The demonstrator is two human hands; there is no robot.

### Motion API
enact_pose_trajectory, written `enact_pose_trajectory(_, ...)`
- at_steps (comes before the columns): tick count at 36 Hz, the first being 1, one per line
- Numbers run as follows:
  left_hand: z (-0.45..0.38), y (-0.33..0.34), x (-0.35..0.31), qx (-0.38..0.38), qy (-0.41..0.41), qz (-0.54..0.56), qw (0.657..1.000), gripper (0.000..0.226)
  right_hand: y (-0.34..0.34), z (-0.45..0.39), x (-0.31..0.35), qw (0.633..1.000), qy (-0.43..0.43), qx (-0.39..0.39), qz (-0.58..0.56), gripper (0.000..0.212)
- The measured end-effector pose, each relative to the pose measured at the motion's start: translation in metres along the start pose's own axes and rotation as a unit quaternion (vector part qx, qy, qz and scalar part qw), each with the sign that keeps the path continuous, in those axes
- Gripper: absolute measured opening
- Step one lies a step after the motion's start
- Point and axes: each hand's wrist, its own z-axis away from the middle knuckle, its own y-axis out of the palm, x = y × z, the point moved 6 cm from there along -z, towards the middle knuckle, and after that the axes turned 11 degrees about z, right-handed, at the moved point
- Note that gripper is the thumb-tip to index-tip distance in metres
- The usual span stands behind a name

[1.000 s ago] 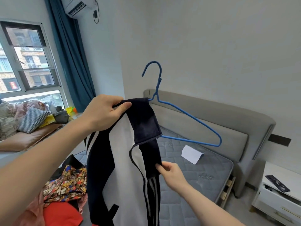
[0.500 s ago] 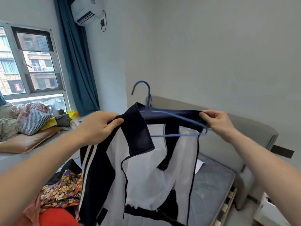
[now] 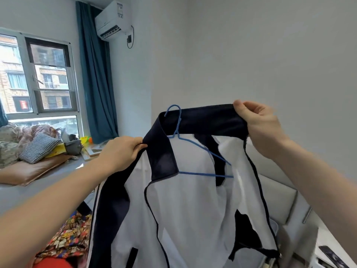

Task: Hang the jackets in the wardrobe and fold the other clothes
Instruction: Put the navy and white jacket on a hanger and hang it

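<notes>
Hanging open in mid-air at the centre of the view, the navy and white jacket shows its white lining, with the dark collar band stretched across the top. A blue wire hanger sits inside it: the hook pokes up at the collar's 10 o'clock end, and one shoulder wire and the bottom bar run toward 4 o'clock against the lining. The left hand, at 9 o'clock from the jacket, has its fingers curled round the left collar edge, gripping the cloth. The right hand, at 2 o'clock, pinches the right end of the collar between thumb and fingers and holds it higher than the left side. Below the left forearm, at 7 o'clock, lie a multicoloured patterned garment and a red garment. A grey headboard shows at 4 o'clock behind the jacket. Farther out at 9 o'clock a checked cushion rests on the window ledge, with the window, a teal curtain and a wall air conditioner toward 11 o'clock.
</notes>
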Motion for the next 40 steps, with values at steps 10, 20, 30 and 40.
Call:
enact_pose_trajectory(10,-0.004,-0.008,-0.041,-0.048,0.014,0.076,0.996,0.045,0.105,0.104,-0.047,0.950,0.050,0.277,0.133,0.012)
enact_pose_trajectory(20,0.001,-0.020,-0.038,-0.063,0.063,0.092,0.992,0.052,-0.001,0.050,-0.039,0.943,-0.130,-0.014,0.305,0.018)
enact_pose_trajectory(30,-0.008,0.000,-0.046,-0.060,0.072,0.107,0.990,0.052,-0.010,0.050,-0.116,0.900,0.027,0.180,0.396,0.037)
enact_pose_trajectory(40,-0.020,0.048,-0.073,0.014,0.053,0.117,0.992,0.049,-0.010,0.079,-0.127,0.944,0.020,0.125,0.304,0.040)
